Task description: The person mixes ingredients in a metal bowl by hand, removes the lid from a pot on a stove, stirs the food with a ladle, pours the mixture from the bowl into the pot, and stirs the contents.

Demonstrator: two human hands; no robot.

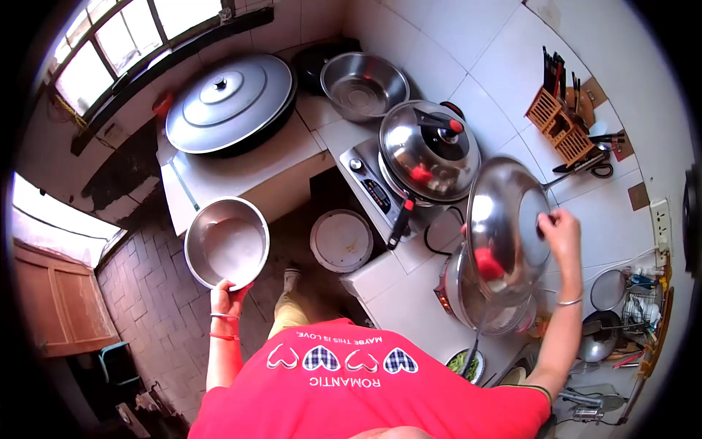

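My left hand (225, 293) grips the lower rim of a metal bowl (228, 243), held out over the floor at the left. On the right, my right hand (561, 230) is closed on the knob of a large shiny lid (504, 227). The lid is tilted steeply above a cooking pot (459, 293), whose inside is partly hidden by it. Just behind stands a lidded pan (428, 150) on an induction cooker (374, 194), its black and red handle pointing towards me.
A wide lidded wok (230, 102) and a steel basin (363, 84) stand at the back. A round white lid or bucket top (341, 241) is low between counters. A bowl of greens (466, 365) sits near my body. Utensil baskets (559, 124) hang on the wall.
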